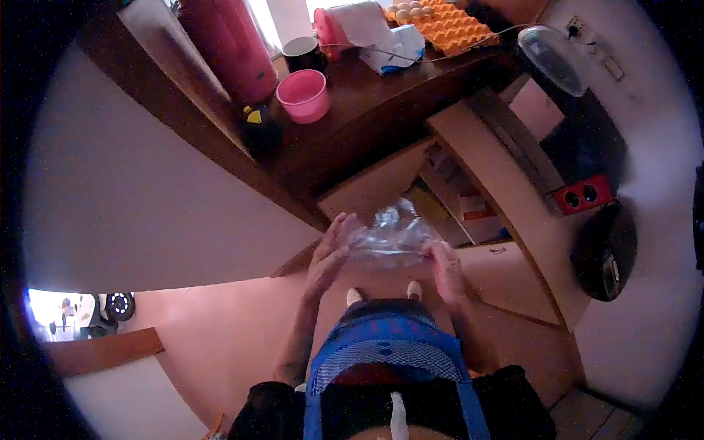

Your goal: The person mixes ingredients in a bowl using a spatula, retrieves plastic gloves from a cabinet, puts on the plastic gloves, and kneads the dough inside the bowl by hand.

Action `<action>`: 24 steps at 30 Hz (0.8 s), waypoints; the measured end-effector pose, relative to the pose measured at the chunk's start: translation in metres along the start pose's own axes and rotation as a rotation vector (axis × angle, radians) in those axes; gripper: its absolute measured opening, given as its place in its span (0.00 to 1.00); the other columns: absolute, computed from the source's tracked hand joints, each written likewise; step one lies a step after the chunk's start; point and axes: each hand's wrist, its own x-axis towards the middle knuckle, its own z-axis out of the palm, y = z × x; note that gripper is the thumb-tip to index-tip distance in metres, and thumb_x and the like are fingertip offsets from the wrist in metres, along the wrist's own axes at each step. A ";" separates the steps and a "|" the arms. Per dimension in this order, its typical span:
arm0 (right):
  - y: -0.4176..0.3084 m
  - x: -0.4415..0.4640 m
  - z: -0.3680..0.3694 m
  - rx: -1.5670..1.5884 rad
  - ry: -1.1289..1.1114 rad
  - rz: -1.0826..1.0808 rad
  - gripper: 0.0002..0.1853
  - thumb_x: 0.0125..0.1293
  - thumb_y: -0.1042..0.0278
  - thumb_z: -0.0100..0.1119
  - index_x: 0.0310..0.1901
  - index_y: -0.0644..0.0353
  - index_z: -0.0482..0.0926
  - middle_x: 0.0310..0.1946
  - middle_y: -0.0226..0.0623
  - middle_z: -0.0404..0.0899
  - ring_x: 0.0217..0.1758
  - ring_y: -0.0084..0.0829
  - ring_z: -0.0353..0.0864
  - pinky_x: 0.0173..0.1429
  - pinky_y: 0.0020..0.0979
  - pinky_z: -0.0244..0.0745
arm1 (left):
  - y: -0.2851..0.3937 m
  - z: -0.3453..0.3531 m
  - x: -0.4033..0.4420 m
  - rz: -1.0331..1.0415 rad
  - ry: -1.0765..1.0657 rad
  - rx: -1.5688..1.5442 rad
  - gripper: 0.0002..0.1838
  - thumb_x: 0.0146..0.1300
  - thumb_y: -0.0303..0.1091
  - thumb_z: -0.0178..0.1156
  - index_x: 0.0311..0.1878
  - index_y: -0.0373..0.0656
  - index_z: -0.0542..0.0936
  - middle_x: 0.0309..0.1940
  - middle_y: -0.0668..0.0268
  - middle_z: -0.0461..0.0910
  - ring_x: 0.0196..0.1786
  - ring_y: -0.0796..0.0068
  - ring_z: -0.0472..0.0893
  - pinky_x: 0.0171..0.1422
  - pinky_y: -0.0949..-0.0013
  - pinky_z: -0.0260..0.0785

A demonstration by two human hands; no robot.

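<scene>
A crinkled clear plastic bag (394,233) is stretched between my two hands in front of my body, catching the light. My left hand (330,253) holds its left side, with the fingers pointing up and the thumb against the film. At the right edge, my right hand (444,265) pinches the plastic between thumb and curled fingers. Both hands are at about the same height above the floor. The bag looks see-through, and I can make out nothing inside it.
On the dark shelf (381,95) ahead stand a pink bowl (303,97), a black mug (303,55) and an orange egg tray (455,29) with several eggs. An open cabinet (455,183) lies beyond my hands. A red speaker-like box (583,194) is at right.
</scene>
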 end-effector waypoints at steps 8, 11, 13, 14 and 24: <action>0.071 -0.073 -0.121 0.286 0.079 -0.027 0.12 0.70 0.64 0.42 0.40 0.59 0.76 0.40 0.33 0.73 0.42 0.24 0.71 0.48 0.28 0.67 | 0.011 0.005 0.020 -0.042 0.264 0.225 0.30 0.63 0.39 0.57 0.66 0.42 0.60 0.64 0.63 0.62 0.62 0.64 0.66 0.64 0.65 0.62; 0.097 -0.130 -0.150 0.088 0.145 0.146 0.12 0.70 0.63 0.42 0.42 0.59 0.75 0.41 0.34 0.73 0.42 0.26 0.72 0.49 0.29 0.67 | 0.015 -0.006 0.011 -0.083 0.453 0.380 0.27 0.64 0.40 0.56 0.64 0.40 0.64 0.61 0.62 0.66 0.59 0.66 0.69 0.62 0.66 0.64; 0.117 -0.165 -0.172 -0.014 0.205 0.254 0.12 0.70 0.63 0.42 0.43 0.59 0.75 0.41 0.34 0.73 0.43 0.27 0.72 0.49 0.29 0.68 | 0.014 -0.012 -0.003 -0.155 0.603 0.487 0.26 0.64 0.41 0.55 0.62 0.39 0.67 0.59 0.62 0.69 0.57 0.67 0.71 0.60 0.67 0.65; 0.128 -0.181 -0.184 -0.063 0.231 0.309 0.12 0.70 0.63 0.42 0.43 0.59 0.75 0.42 0.34 0.73 0.43 0.27 0.72 0.49 0.30 0.68 | 0.005 -0.015 -0.008 -0.249 0.663 0.530 0.25 0.64 0.41 0.55 0.61 0.38 0.68 0.58 0.62 0.70 0.56 0.67 0.72 0.60 0.67 0.66; 0.193 -0.247 -0.287 -0.391 0.225 0.567 0.14 0.70 0.61 0.43 0.48 0.59 0.74 0.46 0.38 0.74 0.45 0.33 0.74 0.51 0.33 0.70 | -0.301 0.090 0.110 -0.614 -0.090 0.575 0.38 0.56 0.26 0.57 0.70 0.41 0.54 0.66 0.62 0.59 0.66 0.65 0.64 0.57 0.70 0.66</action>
